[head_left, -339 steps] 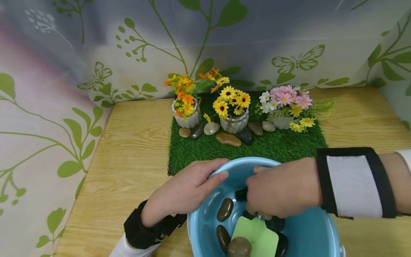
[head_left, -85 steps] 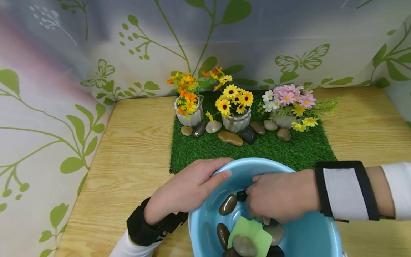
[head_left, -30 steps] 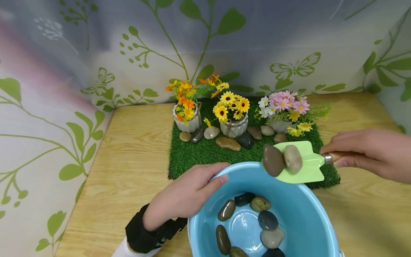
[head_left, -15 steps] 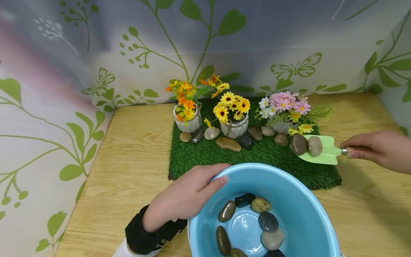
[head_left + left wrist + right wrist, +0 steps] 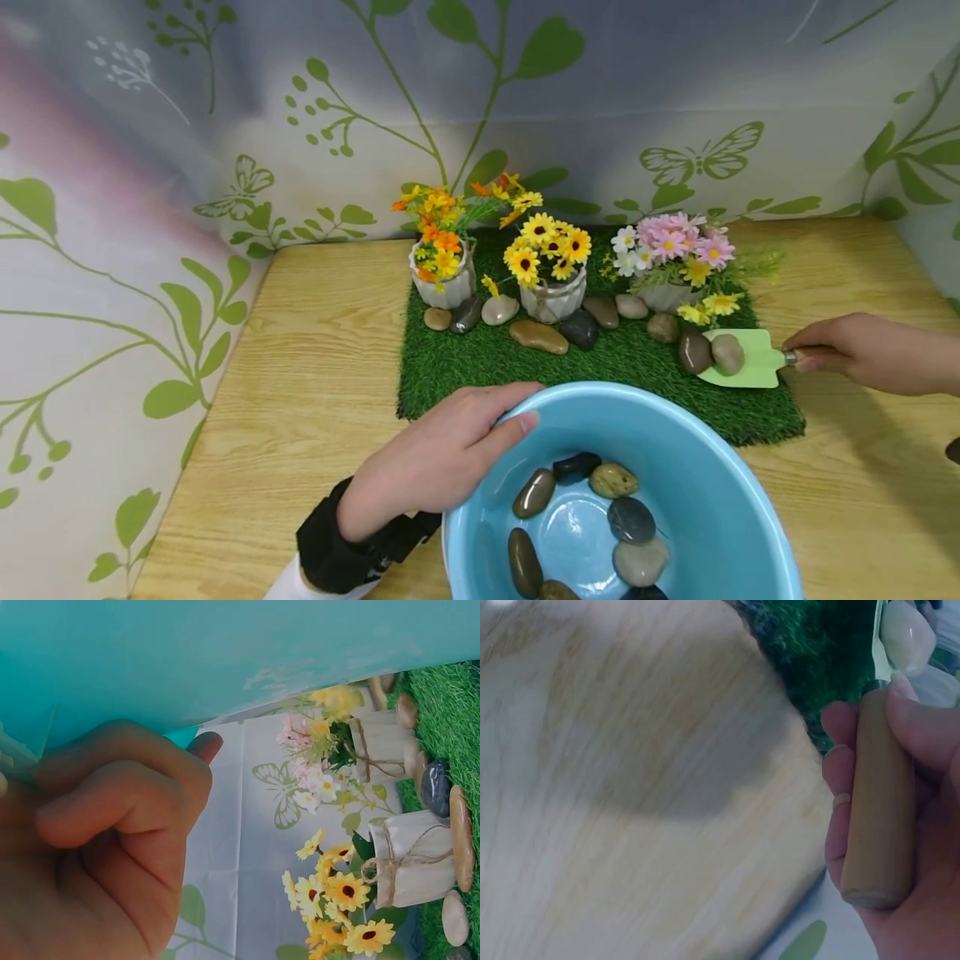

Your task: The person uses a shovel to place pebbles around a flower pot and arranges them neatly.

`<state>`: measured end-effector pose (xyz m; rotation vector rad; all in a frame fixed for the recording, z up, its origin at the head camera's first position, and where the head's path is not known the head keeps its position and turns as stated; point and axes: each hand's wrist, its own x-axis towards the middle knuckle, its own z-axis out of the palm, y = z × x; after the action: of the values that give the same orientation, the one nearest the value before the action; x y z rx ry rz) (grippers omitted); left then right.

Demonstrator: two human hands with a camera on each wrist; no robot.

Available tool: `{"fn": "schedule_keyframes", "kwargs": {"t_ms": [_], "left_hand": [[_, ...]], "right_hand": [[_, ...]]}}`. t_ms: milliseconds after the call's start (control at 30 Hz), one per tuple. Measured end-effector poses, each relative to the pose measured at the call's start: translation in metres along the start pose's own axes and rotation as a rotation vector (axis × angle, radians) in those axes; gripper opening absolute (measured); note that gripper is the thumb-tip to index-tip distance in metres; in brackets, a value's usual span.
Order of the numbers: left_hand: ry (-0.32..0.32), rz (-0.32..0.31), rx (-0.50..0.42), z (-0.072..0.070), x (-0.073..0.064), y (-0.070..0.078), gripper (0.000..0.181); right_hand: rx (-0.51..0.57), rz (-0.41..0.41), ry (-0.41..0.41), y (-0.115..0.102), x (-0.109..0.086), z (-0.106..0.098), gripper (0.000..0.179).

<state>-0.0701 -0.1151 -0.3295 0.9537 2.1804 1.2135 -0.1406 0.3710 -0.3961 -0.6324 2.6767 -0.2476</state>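
My left hand grips the rim of a light blue bucket, thumb over the inner side; its curled fingers show in the left wrist view. At the right, my right hand holds a garden trowel by its wooden handle. On the pale green blade lie a brown stone and a greyish stone. The blade is low over the right part of the artificial grass mat; whether it touches is unclear. Several stones, among them a dark one, lie inside the bucket.
Along the mat's back stand three white pots of artificial flowers: orange, yellow and pink. A row of stones lies before them, ending with a brownish stone. The wooden table meets patterned cloth behind.
Since 11.3 s ago, a brownish stone has joined the right end of the row. My right hand has lifted the trowel from the bucket with two stones, moving right and lowering over the mat.
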Motion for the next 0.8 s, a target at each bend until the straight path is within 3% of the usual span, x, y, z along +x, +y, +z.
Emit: {"fn": "schedule_keyframes", "kwargs": {"t_ms": [200,567,800], "left_hand": [[-0.002,0.017,0.025,0.000,0.002,0.001,0.039],[0.006,0.027,0.039,0.000,0.003,0.002,0.039],[0.005,0.024,0.030,0.000,0.004,0.002,0.039]], "right_hand": [[0.018,0.013,-0.008,0.008,0.003,0.003,0.025],[0.013,0.060,0.015,0.023,0.012,-0.011,0.030],[-0.131,0.094,0.027,0.012,0.018,-0.038,0.023]]}}
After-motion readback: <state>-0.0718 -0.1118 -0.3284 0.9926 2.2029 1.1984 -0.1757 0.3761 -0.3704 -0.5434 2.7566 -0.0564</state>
